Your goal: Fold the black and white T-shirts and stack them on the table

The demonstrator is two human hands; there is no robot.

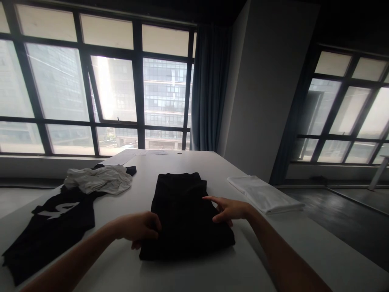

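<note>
A black folded garment (182,219) lies on the white table (194,160) straight in front of me, its wider end toward me. At its left edge, my left hand (141,228) is closed, fingers curled on the cloth. My right hand (229,210) rests over the right edge with index finger stretched out and thumb apart; it touches the cloth without gripping it. The garment's exact kind cannot be made out, since it is folded and dark.
On the left lie a black garment with a white print (60,227) and a crumpled white cloth (99,179). To the right is a folded white cloth (264,194) near the table's edge. A blue curtain (209,89) hangs beyond the table.
</note>
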